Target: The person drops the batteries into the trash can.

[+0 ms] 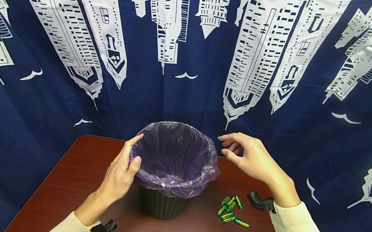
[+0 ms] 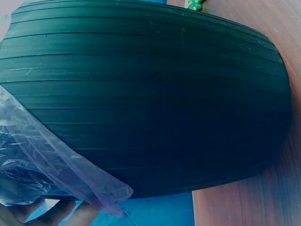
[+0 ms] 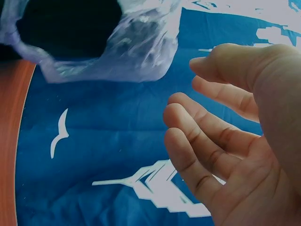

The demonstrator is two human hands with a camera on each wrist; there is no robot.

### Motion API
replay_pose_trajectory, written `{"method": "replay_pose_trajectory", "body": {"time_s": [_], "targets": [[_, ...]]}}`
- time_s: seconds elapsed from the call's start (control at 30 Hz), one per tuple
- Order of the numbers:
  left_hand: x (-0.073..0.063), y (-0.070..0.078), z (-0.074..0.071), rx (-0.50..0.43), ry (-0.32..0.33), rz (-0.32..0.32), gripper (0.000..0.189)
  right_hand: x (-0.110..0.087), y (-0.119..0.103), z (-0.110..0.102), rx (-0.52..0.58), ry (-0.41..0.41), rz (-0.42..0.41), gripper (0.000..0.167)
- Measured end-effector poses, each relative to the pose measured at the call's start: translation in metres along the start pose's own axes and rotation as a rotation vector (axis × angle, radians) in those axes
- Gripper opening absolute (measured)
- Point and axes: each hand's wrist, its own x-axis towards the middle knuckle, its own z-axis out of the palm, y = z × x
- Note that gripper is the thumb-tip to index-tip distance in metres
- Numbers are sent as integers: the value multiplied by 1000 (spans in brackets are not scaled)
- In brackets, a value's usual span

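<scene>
A dark ribbed trash bin (image 1: pixel 162 206) stands upright on the table, lined with a thin purple plastic bag (image 1: pixel 168 185) folded over its rim. My left hand (image 1: pixel 119 172) rests against the bin's left side at the rim, fingers extended and thumb over the lined edge. From the left wrist, the bin's ribbed wall (image 2: pixel 155 103) fills most of the view, and fingertips show by the loose bag edge (image 2: pixel 94 183). Off the right side of the rim, my right hand (image 1: pixel 248 153) hovers with loosely bent fingers and nothing in them; its palm and fingers (image 3: pixel 188 136) show in the right wrist view.
Several small green shiny cylinders (image 1: pixel 227 209), resembling batteries, lie in a loose pile on the table right of the bin. The reddish-brown wooden table (image 1: pixel 58 193) ends at a blue curtain (image 1: pixel 181 99) with white skyline prints. Dark bands (image 1: pixel 261 202) sit at both wrists.
</scene>
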Motion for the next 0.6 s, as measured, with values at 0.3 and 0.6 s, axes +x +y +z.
{"method": "replay_pose_trajectory", "body": {"time_s": [0.3, 0.6], "targets": [[-2, -1, 1, 7, 5, 7, 67, -28, 25, 6, 26, -43, 90, 37], [-1, -1, 1, 12, 19, 21, 67, -53, 54, 19, 69, -61, 135, 38]]}}
